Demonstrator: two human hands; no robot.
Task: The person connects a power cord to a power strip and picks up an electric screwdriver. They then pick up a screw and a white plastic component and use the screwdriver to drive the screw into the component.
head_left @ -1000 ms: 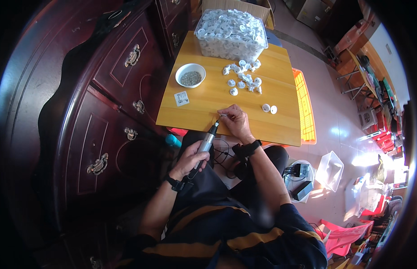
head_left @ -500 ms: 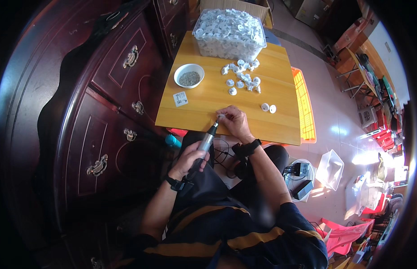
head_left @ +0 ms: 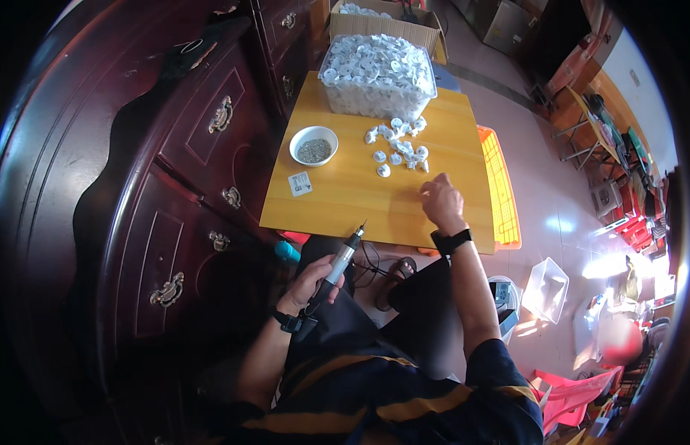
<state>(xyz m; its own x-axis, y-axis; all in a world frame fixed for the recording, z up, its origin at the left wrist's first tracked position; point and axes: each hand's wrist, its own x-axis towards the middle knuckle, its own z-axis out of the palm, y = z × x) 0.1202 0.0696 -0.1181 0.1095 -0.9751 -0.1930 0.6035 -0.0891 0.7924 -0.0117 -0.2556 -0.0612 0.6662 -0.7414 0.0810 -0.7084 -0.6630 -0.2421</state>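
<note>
Dark carved wooden cabinet (head_left: 174,193) filling the left of the frame, brass pulls on its drawers. Yellow wooden bench (head_left: 360,196) at centre, carrying everything else. At its far end, upper centre, a clear tub (head_left: 378,74) heaped full of small white round parts; just below it a loose scatter of the same white parts (head_left: 397,148) on the bare wood. Left of that scatter, a white bowl (head_left: 314,145) of small grey bits, and nearer the front edge a small white card (head_left: 300,183).

Progress, as a judgement: early going, with the tub brimming and only a handful of pieces laid out, none visibly set aside as finished.

Right hand (head_left: 441,200) resting on the bench just below and right of the scatter, fingers curled together, possibly pinching one piece, though too small to tell. Left hand (head_left: 312,285) lower centre, off the bench over the lap, grip clamped around a slim pen-shaped rotary tool (head_left: 341,261), tip pointing up toward the bench edge, well apart from the white parts.
</note>
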